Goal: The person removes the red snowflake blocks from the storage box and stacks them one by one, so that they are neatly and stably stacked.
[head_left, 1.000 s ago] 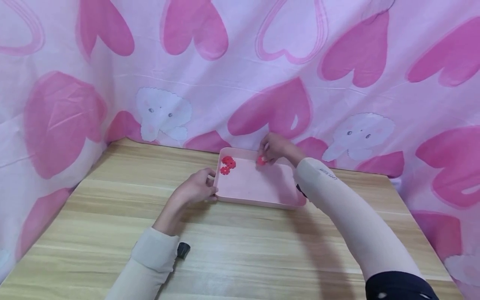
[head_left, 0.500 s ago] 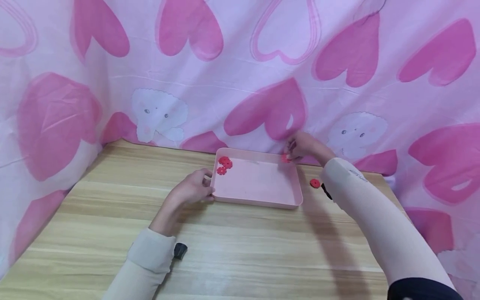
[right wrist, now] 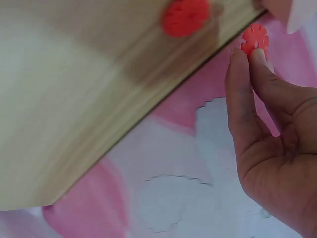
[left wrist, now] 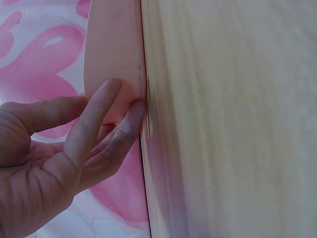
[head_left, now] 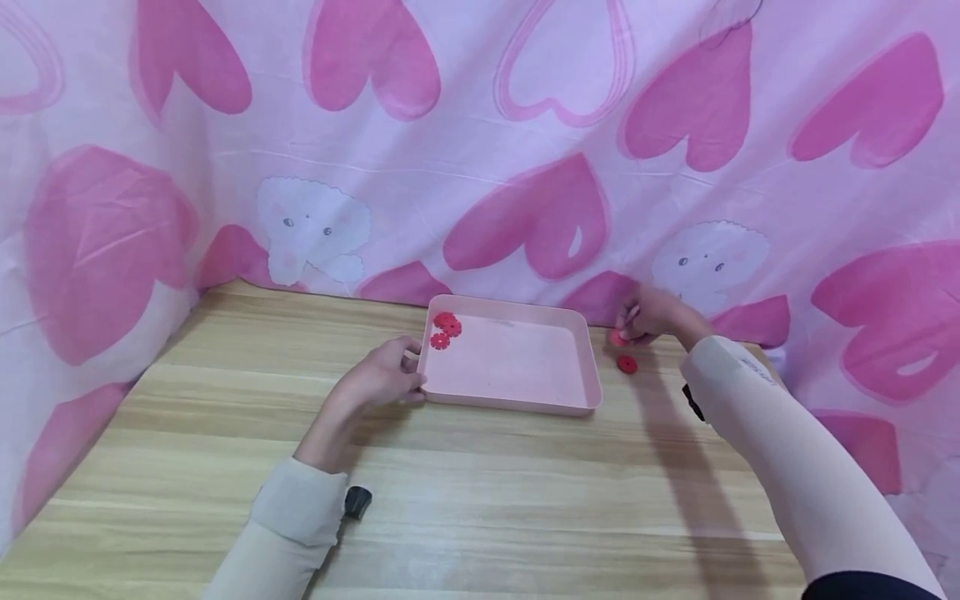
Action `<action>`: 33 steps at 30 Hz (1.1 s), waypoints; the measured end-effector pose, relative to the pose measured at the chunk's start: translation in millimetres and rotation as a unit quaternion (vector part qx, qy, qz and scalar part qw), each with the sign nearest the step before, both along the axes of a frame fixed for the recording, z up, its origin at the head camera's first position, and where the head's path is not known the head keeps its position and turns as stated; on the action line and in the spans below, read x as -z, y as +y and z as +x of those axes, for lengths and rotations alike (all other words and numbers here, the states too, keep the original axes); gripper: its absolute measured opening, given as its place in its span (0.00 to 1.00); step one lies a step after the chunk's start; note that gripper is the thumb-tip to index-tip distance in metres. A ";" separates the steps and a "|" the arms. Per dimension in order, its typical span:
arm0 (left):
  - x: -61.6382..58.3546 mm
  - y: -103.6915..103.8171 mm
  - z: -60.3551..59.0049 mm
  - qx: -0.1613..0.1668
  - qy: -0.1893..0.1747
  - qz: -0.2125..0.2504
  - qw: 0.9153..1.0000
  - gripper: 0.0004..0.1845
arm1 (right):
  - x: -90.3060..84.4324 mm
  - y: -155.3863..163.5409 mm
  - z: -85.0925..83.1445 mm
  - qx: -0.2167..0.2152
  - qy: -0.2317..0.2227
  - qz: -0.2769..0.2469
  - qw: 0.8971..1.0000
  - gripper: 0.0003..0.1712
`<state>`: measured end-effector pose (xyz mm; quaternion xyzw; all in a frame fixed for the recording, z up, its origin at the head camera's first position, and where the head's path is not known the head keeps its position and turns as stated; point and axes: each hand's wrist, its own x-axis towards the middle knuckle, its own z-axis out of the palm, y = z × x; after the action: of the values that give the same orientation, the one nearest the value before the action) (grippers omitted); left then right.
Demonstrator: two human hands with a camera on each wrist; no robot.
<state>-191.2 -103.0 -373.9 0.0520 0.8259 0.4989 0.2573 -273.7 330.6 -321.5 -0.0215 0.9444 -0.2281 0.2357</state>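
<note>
Pinching a red disc [right wrist: 255,39] between fingers [right wrist: 242,84], the right hand [head_left: 658,318] hovers right of the tray [head_left: 517,400], above another disc [head_left: 627,364] on the tabletop [head_left: 480,483]. Left hand [head_left: 382,379] grips the tray's left edge; three discs [head_left: 444,328] lie inside.

I can't make out any readable text from here: the only lettering in sight is a small dark print on my right sleeve [head_left: 756,372] in the head view, too blurred and small to read. The cloth backdrop [head_left: 480,150] carries only hearts and cartoon animals, no words or numbers. The pink tray [head_left: 517,402], the red discs [head_left: 446,327] in it and the wooden table [head_left: 480,500] show no labels, brands or signs.
</note>
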 end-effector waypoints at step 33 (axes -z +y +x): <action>-0.4 -1.1 0.5 -0.004 0.001 0.005 1.000 0.28 | 22.7 25.9 17.4 0.031 -0.047 -0.022 0.998 0.15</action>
<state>-190.6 -104.1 -373.5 0.0505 0.8240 0.5038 0.2544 -256.3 356.5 -344.2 0.0132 0.9273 -0.2568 0.2721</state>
